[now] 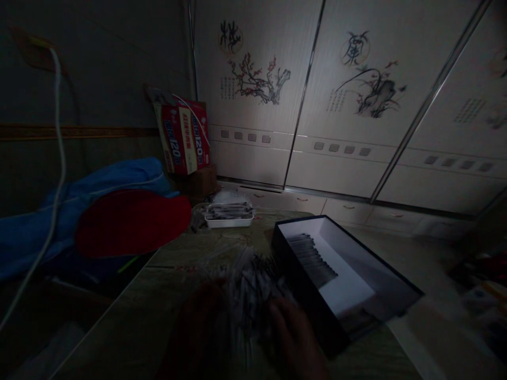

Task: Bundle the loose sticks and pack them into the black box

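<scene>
Fingers of your left hand (198, 327) and right hand (295, 338) are blurred; grip cannot be told. Both rest on the bundle of thin dark sticks (253, 287) at six o'clock. Square it before the open box (396, 279) at three o'clock.

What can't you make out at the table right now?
Head view only:
- Both hands, left hand and right hand: dark, motion-blurred; grip unreadable.
- Bundle of thin sticks: blurred, kind unclear.
- Dark box: near end cut by shadow; row inside too dim.
- White tray: contents too small.
</scene>
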